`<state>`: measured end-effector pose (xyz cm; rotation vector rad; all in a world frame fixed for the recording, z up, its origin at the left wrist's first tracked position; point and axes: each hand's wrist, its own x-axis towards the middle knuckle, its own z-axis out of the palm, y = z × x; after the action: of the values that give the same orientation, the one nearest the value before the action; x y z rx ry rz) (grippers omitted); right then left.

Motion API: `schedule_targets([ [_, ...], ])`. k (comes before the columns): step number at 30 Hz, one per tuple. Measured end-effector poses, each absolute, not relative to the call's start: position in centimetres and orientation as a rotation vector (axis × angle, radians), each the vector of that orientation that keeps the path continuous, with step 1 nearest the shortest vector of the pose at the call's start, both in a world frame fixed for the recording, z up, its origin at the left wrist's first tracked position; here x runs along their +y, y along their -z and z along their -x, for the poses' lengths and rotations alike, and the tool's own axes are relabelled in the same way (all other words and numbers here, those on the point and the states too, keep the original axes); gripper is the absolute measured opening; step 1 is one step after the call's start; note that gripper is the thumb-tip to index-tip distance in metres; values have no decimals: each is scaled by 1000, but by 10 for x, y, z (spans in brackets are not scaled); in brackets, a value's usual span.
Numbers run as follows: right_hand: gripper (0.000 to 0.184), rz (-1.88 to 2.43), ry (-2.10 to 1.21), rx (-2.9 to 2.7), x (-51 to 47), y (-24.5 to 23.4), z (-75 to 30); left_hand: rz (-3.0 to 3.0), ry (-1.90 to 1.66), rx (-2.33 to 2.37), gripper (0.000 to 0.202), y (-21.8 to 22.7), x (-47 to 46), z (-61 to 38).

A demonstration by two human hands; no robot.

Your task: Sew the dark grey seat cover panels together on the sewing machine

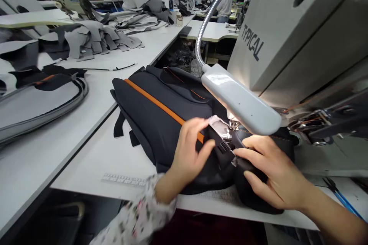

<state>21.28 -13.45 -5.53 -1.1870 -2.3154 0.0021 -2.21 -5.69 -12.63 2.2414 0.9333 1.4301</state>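
A dark navy bag panel with an orange stripe (155,103) lies on the white sewing table (94,160) under the presser foot (227,128) of a grey sewing machine (287,26). My left hand (189,153) presses on the fabric just left of the foot, fingers curled with the thumb against a black strap buckle (222,149). My right hand (273,172) grips the folded black fabric on the right of the foot, fingers pinching its edge. A white gooseneck lamp head (241,99) hangs over the needle and hides it.
Grey cut fabric pieces (94,36) are piled on the long table at the left. A grey piped panel (43,111) lies nearer. A printed ruler (123,179) marks the table's front edge. Blue-handled snips (339,193) lie at the right. Another person (225,2) works far behind.
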Motion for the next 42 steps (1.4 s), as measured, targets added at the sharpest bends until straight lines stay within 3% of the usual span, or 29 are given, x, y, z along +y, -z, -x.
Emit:
schedule_targets([
  [2,29,1163,94,-2465,-132,42,-218,-2511,-1355,816,52,154,-101,50],
  [4,21,1088,38,-2609,-128,33,-221,-2769,-1261,800,39,186,-126,75],
  [8,17,989,-265,-2697,-121,34,-211,-2920,-1166,923,39,219,-77,106],
  [13,11,1130,-215,-2309,-115,62,-191,-2817,-1103,1254,57,188,46,107],
  [17,10,1417,-11,-1996,-119,80,-179,-2668,-1204,1421,69,166,37,72],
  [21,20,1544,-375,-1560,-129,89,-173,-2813,-1462,402,54,168,-32,39],
  [25,27,1539,-993,-1237,-134,83,-179,-2646,-1584,237,47,169,-42,18],
  [29,40,1483,-1457,-1168,-133,68,-187,-2693,-1457,175,52,149,-11,9],
  [34,40,1370,-1450,-853,-130,65,-177,-2704,-1418,438,46,132,-6,11],
  [42,43,1434,-1403,-769,-135,76,-189,-2572,-1454,204,35,139,-35,16],
])
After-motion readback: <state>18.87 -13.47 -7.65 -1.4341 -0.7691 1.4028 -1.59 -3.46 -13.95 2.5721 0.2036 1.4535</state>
